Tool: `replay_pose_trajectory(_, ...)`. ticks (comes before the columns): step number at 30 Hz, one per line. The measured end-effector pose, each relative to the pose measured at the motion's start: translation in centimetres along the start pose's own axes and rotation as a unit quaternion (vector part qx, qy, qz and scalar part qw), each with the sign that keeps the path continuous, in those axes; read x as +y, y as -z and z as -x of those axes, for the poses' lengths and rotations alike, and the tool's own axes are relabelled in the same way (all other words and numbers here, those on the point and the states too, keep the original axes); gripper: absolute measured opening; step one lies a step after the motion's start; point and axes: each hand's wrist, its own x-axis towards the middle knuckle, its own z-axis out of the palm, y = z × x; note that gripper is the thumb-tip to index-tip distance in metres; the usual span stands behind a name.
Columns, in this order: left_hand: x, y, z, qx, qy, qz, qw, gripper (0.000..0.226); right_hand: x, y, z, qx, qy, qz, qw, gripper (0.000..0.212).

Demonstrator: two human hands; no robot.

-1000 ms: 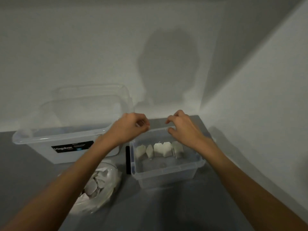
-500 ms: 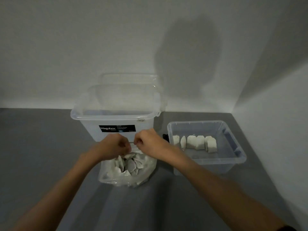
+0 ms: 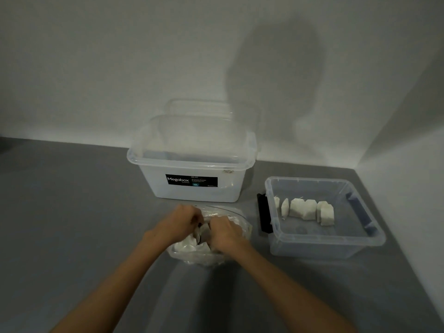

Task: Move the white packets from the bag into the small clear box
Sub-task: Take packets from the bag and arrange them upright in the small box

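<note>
Left hand [image 3: 179, 222] and right hand [image 3: 224, 233] pinched one white packet [image 3: 203, 233] inside the bag [image 3: 209, 259] — the small clear box [image 3: 312, 248] lay rightward, nearer the right.

— We see a dim, greyish scene; light comes from behind us and throws a head-shaped shadow [image 3: 276, 75] on the back wall [image 3: 96, 56].
— We also see the far edge of the grey surface [image 3: 60, 212] bow slightly, with soft grain everywhere.

Single head-worn wide-angle view, angled forward and down, close above the grey surface [image 3: 72, 212] toward the wall corner [image 3: 355, 167].
</note>
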Motion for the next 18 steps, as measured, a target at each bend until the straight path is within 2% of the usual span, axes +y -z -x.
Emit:
replay_pose_trajectory(5, -0.6, 0.4, 0.6, 0.016, -0.035, 0.083, 0.996, 0.027, -0.4, 1.3, 0.1, 0.046, 0.024, -0.004, 0.999, 0.021)
replay_pose_trajectory(8, -0.5, 0.7, 1.4, 0.022, -0.042, 0.114, 0.992, 0.031, -0.7, 2.8, 0.4, 0.080, 0.047, -0.042, 0.995, 0.015)
replay_pose_trajectory(12, -0.4, 0.9, 2.4, 0.074, -0.020, 0.185, 0.980, 0.010, -0.3, 4.4, -0.1, 0.091, 0.070, -0.170, 0.979, 0.005)
replay_pose_trajectory(14, -0.4, 1.1, 2.9, 0.083, 0.005, 0.264, 0.961, 0.008, 0.1, 4.9, -0.2, 0.085, 0.073, -0.222, 0.969, 0.011)
replay_pose_trajectory(18, 0.0, 1.4, 3.8, 0.092, 0.050, 0.437, 0.893, 0.014, 0.8, 5.1, 0.0, 0.078, 0.053, -0.328, 0.940, 0.013)
